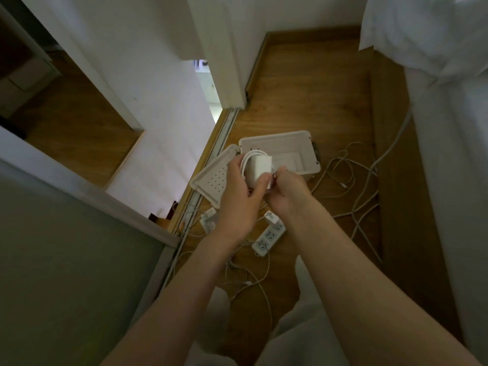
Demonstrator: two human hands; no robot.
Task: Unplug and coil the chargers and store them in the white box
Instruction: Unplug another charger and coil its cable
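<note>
My left hand (241, 196) grips a white charger block (260, 167) with its cable wound in loops around it. My right hand (287, 190) pinches the cable end just right of the block. Both hands hover over the near-left corner of the open white box (303, 143), which stands on the wooden floor. Its perforated lid (212, 178) lies open to the left. Below my hands a white power strip (268, 237) lies on the floor with another charger (272, 217) plugged into its far end. A third charger (208, 220) lies left of the strip.
Loose white cables (351, 178) sprawl on the floor right of the box and more cables (250, 281) lie near my knees. A sliding door track (211, 154) runs along the left. White bedding (449, 101) hangs on the right.
</note>
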